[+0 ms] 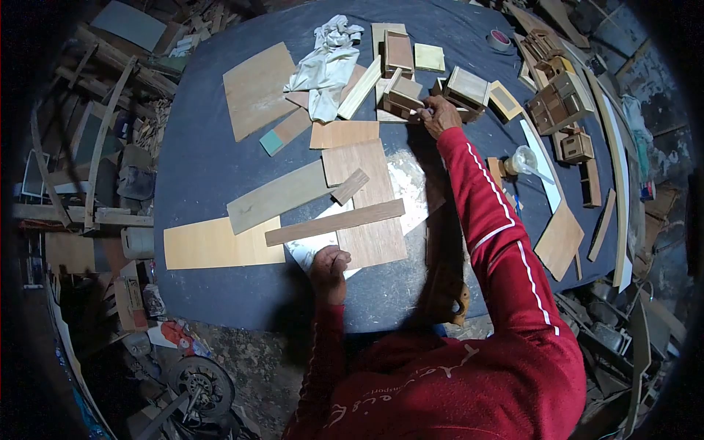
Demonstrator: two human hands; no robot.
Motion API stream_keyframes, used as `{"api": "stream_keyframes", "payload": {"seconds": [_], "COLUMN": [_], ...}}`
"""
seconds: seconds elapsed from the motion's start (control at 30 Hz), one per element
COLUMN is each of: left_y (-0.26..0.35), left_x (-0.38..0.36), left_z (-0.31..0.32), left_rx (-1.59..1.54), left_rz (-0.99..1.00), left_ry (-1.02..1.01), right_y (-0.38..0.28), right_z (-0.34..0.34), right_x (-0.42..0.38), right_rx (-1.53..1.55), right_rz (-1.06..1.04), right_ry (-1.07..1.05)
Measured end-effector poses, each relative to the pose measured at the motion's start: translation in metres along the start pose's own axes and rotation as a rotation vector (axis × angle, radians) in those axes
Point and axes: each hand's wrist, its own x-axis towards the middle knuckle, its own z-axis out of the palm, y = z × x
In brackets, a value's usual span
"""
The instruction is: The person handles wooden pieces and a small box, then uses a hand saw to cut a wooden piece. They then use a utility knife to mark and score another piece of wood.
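Note:
My right hand [441,117] reaches to the far side of the table, its fingers pinched together at the end of a small open wooden box [402,101]. A small pale thing shows at the fingertips, too small to name. Another little wooden box [466,89] stands just right of that hand. My left hand [330,268] is curled closed near the front, over a white sheet [302,253] and beside a plywood panel [374,238]. Whatever its fingers hold is hidden. Just beyond it, a narrow brown wood strip [337,221] lies across the boards.
A crumpled white cloth [326,66] and flat boards [257,84] lie at the back left. At right are a plastic cup [521,160], small wooden cabinets [561,103] and a tape roll [499,39]. A handsaw handle [460,302] shows at the front edge.

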Motion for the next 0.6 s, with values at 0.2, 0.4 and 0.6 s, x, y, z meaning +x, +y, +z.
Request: {"api": "stream_keyframes", "payload": {"seconds": [0.2,0.4,0.6], "left_y": [0.0,0.005,0.029], "left_x": [-0.001,-0.001,0.002], "left_z": [0.002,0.003,0.02], "left_rx": [-0.012,0.0,0.444], "left_rz": [0.035,-0.004,0.277], "left_ry": [0.001,-0.005,0.01], "right_y": [0.002,0.002,0.008], "right_z": [0.002,0.003,-0.043], "right_x": [0.001,-0.003,-0.072], "right_rx": [0.008,0.02,0.315], "right_rz": [0.014,-0.007,0.019], "right_ry": [-0.027,0.012,0.027]}}
